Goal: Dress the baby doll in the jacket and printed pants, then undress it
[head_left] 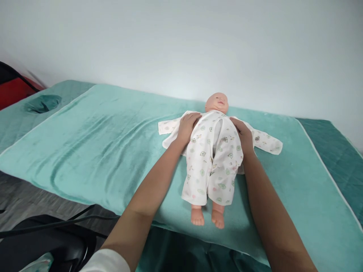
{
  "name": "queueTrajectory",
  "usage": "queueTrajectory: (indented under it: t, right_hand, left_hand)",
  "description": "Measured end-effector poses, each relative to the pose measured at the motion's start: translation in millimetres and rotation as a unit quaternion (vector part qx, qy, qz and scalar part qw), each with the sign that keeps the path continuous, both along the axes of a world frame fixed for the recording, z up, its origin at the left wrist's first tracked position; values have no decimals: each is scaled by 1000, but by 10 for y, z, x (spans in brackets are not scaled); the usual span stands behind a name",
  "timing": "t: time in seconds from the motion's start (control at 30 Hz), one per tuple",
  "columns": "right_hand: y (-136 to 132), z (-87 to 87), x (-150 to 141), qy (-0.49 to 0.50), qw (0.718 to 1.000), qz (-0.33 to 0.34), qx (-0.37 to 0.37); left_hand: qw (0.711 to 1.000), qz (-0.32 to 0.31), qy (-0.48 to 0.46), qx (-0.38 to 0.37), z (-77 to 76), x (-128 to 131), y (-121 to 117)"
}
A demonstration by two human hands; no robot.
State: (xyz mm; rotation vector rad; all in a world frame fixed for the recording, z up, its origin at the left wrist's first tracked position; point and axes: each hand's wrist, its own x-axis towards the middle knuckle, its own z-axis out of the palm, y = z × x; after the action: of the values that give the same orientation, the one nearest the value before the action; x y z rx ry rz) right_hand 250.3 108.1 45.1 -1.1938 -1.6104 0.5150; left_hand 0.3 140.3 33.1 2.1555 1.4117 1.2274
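Note:
A baby doll (217, 102) lies on its back on the teal cover, head toward the wall, bare feet toward me. White printed baby pants (198, 158) cover its legs and reach up to its chest. Beneath it a matching baby top (268, 142) is spread with both sleeves out to the sides. My left hand (189, 125) grips the pants at the waist on the left, its fingers closed over the edge. At the opposite side of the waist, my right hand (241, 131) is closed on the pants too; some of its fingers are hidden.
The teal cover (85, 143) is wrinkled on the left and lies over a bed against a white wall (159, 49). A face hole (42, 104) is at the bed's left end. A black chair (48, 241) and a dark strap are at lower left.

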Motion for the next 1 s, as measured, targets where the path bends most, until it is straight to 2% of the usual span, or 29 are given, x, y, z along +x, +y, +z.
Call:
queueTrajectory:
  t: [0.5, 0.83, 0.93, 1.0]
  right_hand:
    - [-5, -20, 17, -12, 1000, 0, 14]
    - [-80, -6, 61, -75, 996, -26, 34]
    - [-168, 8, 59, -83, 995, -50, 19]
    - [-225, 7, 51, -71, 994, -87, -18]
  left_hand:
    - [1000, -4, -2, -5, -10, -11, -33]
    - [999, -3, 29, 23, -44, -77, -139]
    - [999, 7, 41, 15, -21, -91, -210]
    - [998, 11, 55, 9, 11, -94, -247]
